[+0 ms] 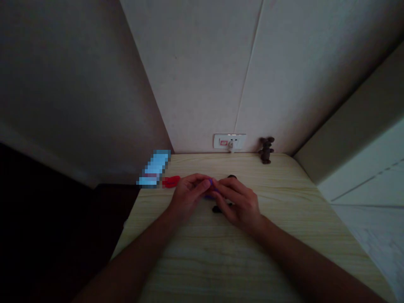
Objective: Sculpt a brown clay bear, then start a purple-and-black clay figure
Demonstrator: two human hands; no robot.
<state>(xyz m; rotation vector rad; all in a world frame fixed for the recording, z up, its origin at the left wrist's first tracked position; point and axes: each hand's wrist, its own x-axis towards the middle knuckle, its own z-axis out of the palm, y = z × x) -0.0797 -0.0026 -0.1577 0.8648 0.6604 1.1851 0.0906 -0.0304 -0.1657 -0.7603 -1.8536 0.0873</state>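
Observation:
Both hands meet over the middle of a pale wooden table (284, 235). My left hand (187, 198) and my right hand (238, 203) pinch a small purple object (211, 184) between their fingertips; only a bit of it shows between the fingers. A small dark piece (216, 209) lies on the table just under my right hand, and another dark piece (232, 176) peeks out behind it. A red object (171, 182) lies on the table left of my left hand.
A blurred light-blue box (154, 169) sits at the table's far left corner. A white wall socket (229, 141) and a small dark figurine (267, 150) are at the back edge by the wall. The table's left edge drops into darkness.

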